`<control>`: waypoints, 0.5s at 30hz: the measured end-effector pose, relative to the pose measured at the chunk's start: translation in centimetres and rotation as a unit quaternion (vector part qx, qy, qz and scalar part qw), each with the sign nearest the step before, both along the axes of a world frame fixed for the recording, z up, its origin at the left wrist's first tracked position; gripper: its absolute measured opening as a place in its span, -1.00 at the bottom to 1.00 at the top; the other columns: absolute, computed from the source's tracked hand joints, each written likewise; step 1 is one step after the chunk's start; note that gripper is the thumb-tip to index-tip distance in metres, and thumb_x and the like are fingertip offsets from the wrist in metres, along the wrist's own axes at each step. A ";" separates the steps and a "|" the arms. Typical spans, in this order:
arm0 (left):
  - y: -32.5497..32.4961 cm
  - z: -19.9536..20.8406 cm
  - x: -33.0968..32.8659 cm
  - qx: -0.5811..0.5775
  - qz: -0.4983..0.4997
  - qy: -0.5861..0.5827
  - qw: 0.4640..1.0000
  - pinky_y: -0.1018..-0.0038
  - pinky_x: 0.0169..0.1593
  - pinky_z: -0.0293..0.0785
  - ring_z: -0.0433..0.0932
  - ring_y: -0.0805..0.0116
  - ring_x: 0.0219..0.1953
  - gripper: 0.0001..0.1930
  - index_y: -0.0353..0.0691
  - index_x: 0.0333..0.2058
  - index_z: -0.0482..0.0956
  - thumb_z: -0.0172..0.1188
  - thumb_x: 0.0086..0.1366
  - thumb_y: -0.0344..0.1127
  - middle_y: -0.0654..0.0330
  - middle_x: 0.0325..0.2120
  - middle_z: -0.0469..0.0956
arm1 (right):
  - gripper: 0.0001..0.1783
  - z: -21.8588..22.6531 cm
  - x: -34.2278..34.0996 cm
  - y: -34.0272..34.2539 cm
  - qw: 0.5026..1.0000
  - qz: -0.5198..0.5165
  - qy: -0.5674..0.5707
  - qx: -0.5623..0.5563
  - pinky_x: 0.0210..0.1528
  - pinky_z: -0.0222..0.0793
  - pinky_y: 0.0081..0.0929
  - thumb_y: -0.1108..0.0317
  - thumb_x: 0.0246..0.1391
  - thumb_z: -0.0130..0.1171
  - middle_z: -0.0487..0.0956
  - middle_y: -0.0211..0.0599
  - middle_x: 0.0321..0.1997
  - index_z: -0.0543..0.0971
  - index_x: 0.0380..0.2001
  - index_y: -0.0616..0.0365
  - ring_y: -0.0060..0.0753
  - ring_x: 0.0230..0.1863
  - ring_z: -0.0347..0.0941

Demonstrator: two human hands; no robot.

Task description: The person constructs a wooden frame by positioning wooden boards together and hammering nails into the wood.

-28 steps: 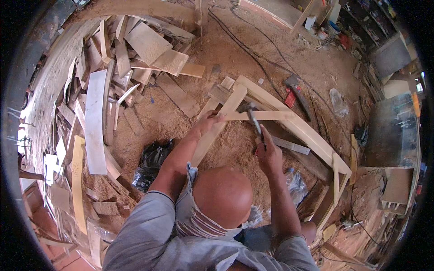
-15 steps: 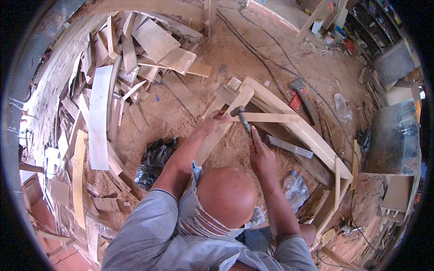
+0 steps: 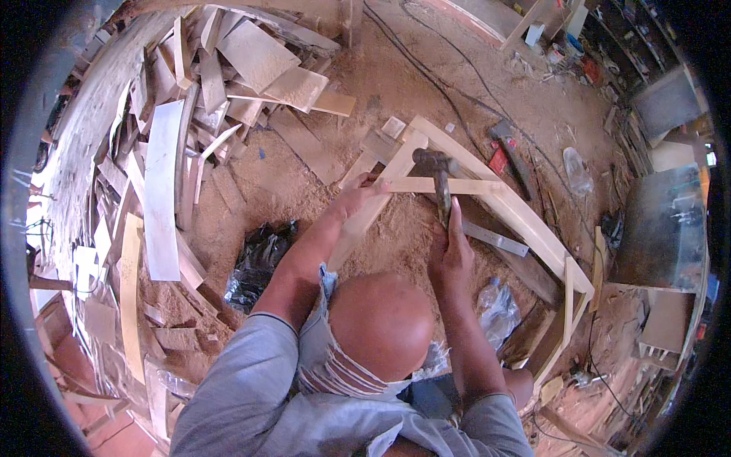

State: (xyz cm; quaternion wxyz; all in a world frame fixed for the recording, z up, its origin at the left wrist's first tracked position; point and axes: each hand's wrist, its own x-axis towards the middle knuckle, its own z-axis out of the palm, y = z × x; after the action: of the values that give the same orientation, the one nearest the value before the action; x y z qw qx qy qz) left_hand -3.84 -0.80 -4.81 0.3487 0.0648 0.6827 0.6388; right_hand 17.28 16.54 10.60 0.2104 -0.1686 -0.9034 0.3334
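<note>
My right hand (image 3: 451,247) grips a hammer (image 3: 442,194) by its handle, with the dark metal head raised above a pale wooden strip (image 3: 472,186). That strip lies across a wooden frame (image 3: 525,228) of long boards joined at an angle. At the strip's left end, my left hand (image 3: 356,196) is closed around the place where it meets the frame's left board (image 3: 400,164). Its fingertips are partly hidden, and whether a nail is between them cannot be made out. Under the strip's right part rests a grey flat bar (image 3: 496,239).
Offcut boards (image 3: 259,61) are heaped at the far left, beside a long white board (image 3: 165,190). A black plastic bag (image 3: 263,259) lies near my left forearm, a clear bottle (image 3: 491,293) by my right. Dark cables (image 3: 415,68) cross the sawdust-covered floor. A dark tool (image 3: 514,156) lies beyond the frame.
The hammer has swung up and to the right, away from the strip's left end, and my right hand has shifted slightly right with it. My left hand stays at the joint.
</note>
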 end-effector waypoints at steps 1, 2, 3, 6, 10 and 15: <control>-0.2 -0.1 0.2 0.003 0.008 -0.023 1.000 0.42 0.27 0.41 0.57 0.39 0.10 -0.35 -0.30 0.21 0.57 0.52 0.31 -0.01 0.13 0.03 0.69 | -0.31 -1.6 0.5 0.2 1.000 -0.003 -0.002 0.001 -0.10 0.62 -0.02 0.26 0.44 0.16 0.71 0.13 0.03 0.29 0.56 -0.36 0.16 -0.08 0.71; 0.2 0.1 -0.1 0.010 0.015 -0.042 0.999 0.41 0.27 0.41 0.58 0.38 0.10 -0.35 -0.29 0.21 0.57 0.53 0.30 -0.01 0.13 0.03 0.69 | -0.30 -3.4 0.6 0.7 0.995 0.039 -0.086 0.028 -0.11 0.62 -0.01 0.27 0.44 0.17 0.71 0.13 0.00 0.27 0.57 -0.35 0.17 -0.09 0.71; -0.7 -0.5 -0.5 0.006 0.020 -0.035 0.999 0.41 0.27 0.41 0.58 0.38 0.10 -0.35 -0.29 0.21 0.57 0.53 0.30 -0.01 0.13 0.03 0.69 | -0.28 -3.6 -0.2 0.1 0.981 0.092 -0.163 0.049 -0.11 0.61 0.01 0.29 0.43 0.17 0.72 0.12 -0.02 0.26 0.58 -0.35 0.18 -0.10 0.70; -0.7 -0.5 0.7 -0.004 0.016 -0.021 1.000 0.41 0.26 0.40 0.58 0.35 0.09 -0.35 -0.28 0.19 0.57 0.54 0.28 0.00 0.15 0.00 0.69 | -0.25 -3.8 -0.4 0.3 0.985 0.052 -0.164 0.022 -0.16 0.59 0.06 0.28 0.41 0.18 0.71 0.10 -0.16 0.24 0.58 -0.42 0.22 -0.19 0.69; 0.1 0.7 0.4 -0.019 0.009 -0.040 0.999 0.39 0.24 0.40 0.56 0.39 0.08 -0.33 -0.26 0.18 0.57 0.55 0.26 0.05 0.18 0.00 0.67 | -0.29 -3.3 0.2 0.3 0.992 0.013 -0.126 -0.006 -0.17 0.59 0.06 0.21 0.43 0.16 0.71 0.11 -0.18 0.27 0.56 -0.51 0.24 -0.21 0.68; -0.1 -0.3 0.2 -0.025 -0.001 -0.012 1.000 0.44 0.21 0.42 0.57 0.39 0.05 -0.36 -0.27 0.15 0.59 0.52 0.29 0.07 0.19 0.00 0.67 | -0.32 -2.3 -0.8 -0.2 0.970 0.040 -0.237 0.028 -0.14 0.61 -0.06 0.28 0.42 0.20 0.70 0.17 -0.13 0.35 0.54 -0.39 0.26 -0.19 0.68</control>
State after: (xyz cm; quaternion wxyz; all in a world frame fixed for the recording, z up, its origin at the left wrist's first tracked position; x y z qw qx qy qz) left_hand -3.60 -0.92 -5.06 0.3588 0.0489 0.6945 0.6218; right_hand 16.50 16.31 8.33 -0.0183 -0.2007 -0.9426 0.2663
